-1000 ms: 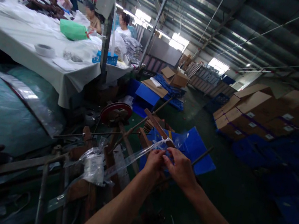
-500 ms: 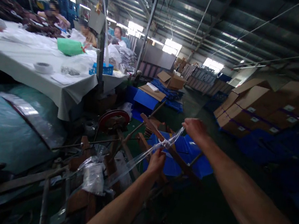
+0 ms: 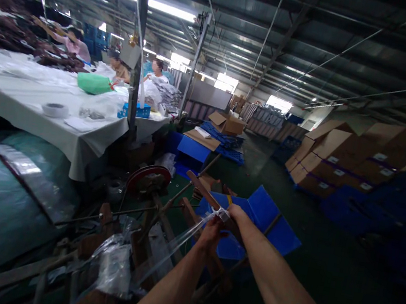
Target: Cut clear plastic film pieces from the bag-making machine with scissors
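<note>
A strip of clear plastic film (image 3: 173, 247) runs up from the lower left to a wooden bar (image 3: 202, 189) and is bunched around it. My left hand (image 3: 212, 233) is closed under the bar, gripping the film where it meets the wood. Just to its right, my right hand (image 3: 236, 215) is closed at the bar, against the bunched film; its fingertips are partly hidden. The bar belongs to a wooden frame with metal rods. Lower left on the frame lies a crumpled clear plastic bundle (image 3: 114, 265).
A red-rimmed wheel (image 3: 148, 181) stands left of the frame, and blue sheets (image 3: 267, 221) lie behind it. A large green plastic bag (image 3: 0, 210) bulges at left, below a white-covered table (image 3: 98, 141). Stacked cartons (image 3: 329, 158) stand right. Several people are beyond the table.
My right hand has come down and left from its raised place, bringing its end of the film to the bar beside my left hand. The view has tilted slightly upward.
</note>
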A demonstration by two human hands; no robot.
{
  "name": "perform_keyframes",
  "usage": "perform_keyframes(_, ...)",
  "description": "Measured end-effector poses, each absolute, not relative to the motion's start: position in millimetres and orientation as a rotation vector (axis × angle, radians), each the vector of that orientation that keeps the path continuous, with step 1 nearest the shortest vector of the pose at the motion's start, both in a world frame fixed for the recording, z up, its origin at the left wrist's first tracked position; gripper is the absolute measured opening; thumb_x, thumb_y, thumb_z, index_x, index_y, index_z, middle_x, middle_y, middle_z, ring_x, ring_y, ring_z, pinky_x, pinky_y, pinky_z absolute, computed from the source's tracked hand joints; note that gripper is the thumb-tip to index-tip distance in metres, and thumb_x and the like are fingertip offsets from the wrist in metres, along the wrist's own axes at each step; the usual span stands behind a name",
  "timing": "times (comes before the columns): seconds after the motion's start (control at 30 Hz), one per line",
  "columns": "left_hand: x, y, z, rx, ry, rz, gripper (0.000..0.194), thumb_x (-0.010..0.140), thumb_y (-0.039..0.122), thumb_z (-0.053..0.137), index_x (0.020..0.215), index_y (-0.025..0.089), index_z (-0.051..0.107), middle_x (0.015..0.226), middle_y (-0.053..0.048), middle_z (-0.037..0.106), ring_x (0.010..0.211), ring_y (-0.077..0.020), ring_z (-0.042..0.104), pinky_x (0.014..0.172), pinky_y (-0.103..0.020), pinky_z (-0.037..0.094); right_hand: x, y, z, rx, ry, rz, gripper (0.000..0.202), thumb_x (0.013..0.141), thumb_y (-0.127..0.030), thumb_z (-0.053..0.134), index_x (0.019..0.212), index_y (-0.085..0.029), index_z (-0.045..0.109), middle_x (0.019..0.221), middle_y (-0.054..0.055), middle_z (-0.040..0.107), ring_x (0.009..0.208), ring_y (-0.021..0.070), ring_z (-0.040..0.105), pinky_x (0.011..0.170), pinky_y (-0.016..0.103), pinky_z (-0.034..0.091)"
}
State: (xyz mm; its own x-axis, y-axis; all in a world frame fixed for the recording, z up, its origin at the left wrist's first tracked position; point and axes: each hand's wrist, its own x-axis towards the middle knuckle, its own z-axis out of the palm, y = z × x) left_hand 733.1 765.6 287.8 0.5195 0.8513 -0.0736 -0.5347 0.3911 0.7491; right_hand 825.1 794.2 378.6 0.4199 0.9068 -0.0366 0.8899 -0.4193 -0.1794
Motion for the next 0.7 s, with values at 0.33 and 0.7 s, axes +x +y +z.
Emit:
perform_keyframes(0.33, 651, 750, 323, 1.351, 0.757, 0.497, 0.026, 0.073, 0.040, 0.053, 0.062, 0.016, 0.051, 0.044, 0.004, 0.048, 0.028, -0.0045, 0.033, 0.033, -0.020, 0.020, 778, 729, 423, -1.782, -2.160, -0.059, 0.028, 0.086, -0.020, 0.037, 0.107, -0.022, 0.056, 0.104, 0.004, 0.059, 0.097, 0.0115, 0.054, 0.087, 0.024, 0.040)
perform_keyframes(0.7, 613, 736, 374, 1.336, 0.666, 0.490, 0.030, 0.079, 0.039, 0.040, 0.076, 0.013, 0.057, 0.056, 0.000, 0.057, 0.034, -0.0070, 0.044, 0.035, -0.020, 0.030, 786, 744, 438, -2.018, -1.549, 0.673, 0.024, 0.085, -0.036, 0.042, 0.086, -0.017, 0.058, 0.064, -0.001, 0.056, 0.056, 0.0094, 0.055, 0.048, 0.019, 0.040)
